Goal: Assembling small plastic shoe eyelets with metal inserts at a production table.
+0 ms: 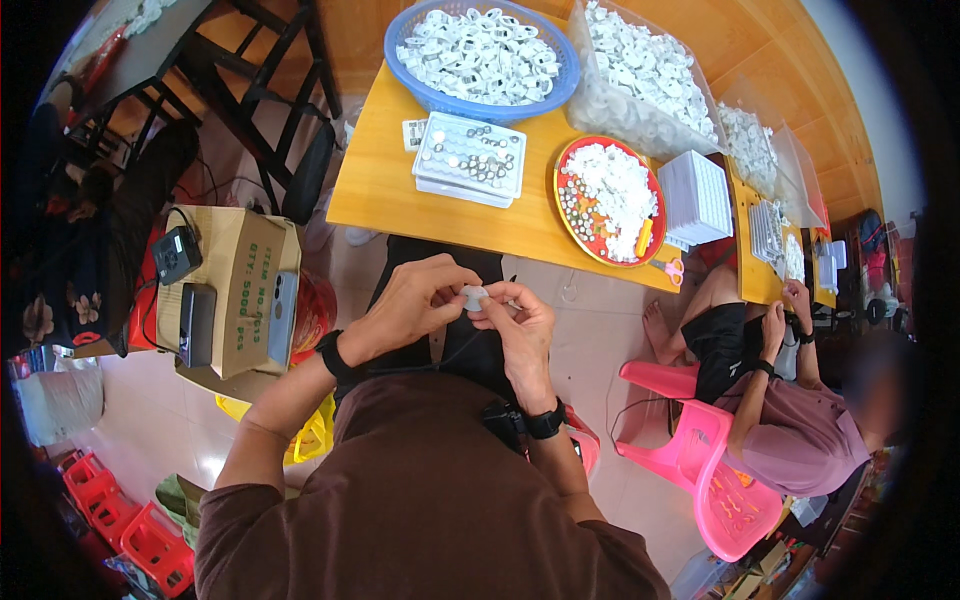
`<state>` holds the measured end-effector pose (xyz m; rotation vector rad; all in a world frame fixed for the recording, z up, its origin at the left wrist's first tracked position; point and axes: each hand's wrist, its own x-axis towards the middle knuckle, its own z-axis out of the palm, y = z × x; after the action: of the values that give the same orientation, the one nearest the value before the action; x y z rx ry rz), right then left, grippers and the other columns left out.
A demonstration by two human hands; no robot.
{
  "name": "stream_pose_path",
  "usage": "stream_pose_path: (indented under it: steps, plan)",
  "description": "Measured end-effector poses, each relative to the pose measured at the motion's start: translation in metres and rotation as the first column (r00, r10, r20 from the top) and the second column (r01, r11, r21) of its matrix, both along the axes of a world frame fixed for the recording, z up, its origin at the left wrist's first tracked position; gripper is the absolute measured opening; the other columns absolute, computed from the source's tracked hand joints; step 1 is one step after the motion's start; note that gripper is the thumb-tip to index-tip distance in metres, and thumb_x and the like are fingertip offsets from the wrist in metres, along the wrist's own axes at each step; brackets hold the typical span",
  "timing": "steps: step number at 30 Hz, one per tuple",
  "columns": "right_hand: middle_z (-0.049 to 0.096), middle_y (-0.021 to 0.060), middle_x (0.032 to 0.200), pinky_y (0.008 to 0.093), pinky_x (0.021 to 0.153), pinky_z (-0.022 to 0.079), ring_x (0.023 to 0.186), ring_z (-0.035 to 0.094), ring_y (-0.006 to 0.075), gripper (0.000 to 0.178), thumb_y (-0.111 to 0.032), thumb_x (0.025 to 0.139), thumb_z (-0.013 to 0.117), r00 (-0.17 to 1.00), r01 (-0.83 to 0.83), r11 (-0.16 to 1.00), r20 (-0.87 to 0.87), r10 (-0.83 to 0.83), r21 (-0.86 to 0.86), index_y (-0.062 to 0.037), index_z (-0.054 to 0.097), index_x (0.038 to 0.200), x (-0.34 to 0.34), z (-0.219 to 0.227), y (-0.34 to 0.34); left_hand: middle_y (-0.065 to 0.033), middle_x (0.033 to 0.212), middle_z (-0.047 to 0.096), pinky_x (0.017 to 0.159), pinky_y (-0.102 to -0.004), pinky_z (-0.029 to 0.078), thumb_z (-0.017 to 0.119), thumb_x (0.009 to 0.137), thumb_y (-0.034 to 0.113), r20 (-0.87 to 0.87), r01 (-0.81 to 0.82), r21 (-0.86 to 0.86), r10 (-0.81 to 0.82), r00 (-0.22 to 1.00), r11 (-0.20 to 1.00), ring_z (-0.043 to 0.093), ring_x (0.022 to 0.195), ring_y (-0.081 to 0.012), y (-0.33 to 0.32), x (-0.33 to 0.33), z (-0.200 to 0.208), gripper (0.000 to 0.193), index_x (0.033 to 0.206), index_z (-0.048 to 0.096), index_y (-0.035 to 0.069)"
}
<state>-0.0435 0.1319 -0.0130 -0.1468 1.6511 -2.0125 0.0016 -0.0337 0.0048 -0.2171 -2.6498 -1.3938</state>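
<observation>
In front of my body, my left hand (418, 300) and my right hand (521, 333) meet with their fingertips closed on one small white plastic part (474, 298). Its finer shape is partly covered by my fingers. Beyond my hands, a stack of white trays (440, 155) on the wooden table carries several round silvery pieces in its top tray. To the right of that lies a red round tray (562, 205) with a heap of small white parts (612, 178), more round pieces and a yellow piece (644, 238).
At the table's (375, 190) back stand a blue basket (396, 65) and a clear bin (600, 105), both full of white parts. Pink-handled scissors (673, 268) lie at its front edge. A cardboard box (225, 300) stands left; a co-worker sits right on a pink chair (690, 440).
</observation>
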Motion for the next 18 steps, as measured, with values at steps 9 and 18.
stream_pose_path:
  steps: [9, 18]
  plan:
    - [0.059, -0.0004, 0.077, 0.0169, 0.059, 0.045, 0.069, 0.058, 0.0045, 0.007, 0.001, 0.082, 0.061, 0.976, 0.097, 0.995, -0.192, -0.101, -0.030, -0.0012, 0.060, 0.089, 0.006, -0.012, -0.005, -0.0039, 0.086, 0.054, 0.068, -0.0227, 0.045, 0.058, 0.080, -0.003, 0.377, -0.329, 0.767, 0.029, 0.926, 0.550, 0.055, 0.077, -0.0108, 0.014, 0.004, -0.002, 0.017, 0.096, 0.063, -0.002]
    - [0.061, 0.0021, 0.076, 0.0159, 0.055, 0.044, 0.064, 0.056, 0.0033, 0.011, -0.001, 0.082, 0.062, 0.981, 0.106, 0.994, -0.156, -0.111, -0.041, 0.0000, 0.060, 0.093, 0.002, -0.009, -0.011, -0.0029, 0.085, 0.057, 0.069, -0.0223, 0.046, 0.059, 0.079, -0.005, 0.315, -0.321, 0.805, 0.099, 0.944, 0.499, 0.056, 0.076, -0.0099, 0.020, 0.002, -0.012, 0.016, 0.095, 0.063, -0.001]
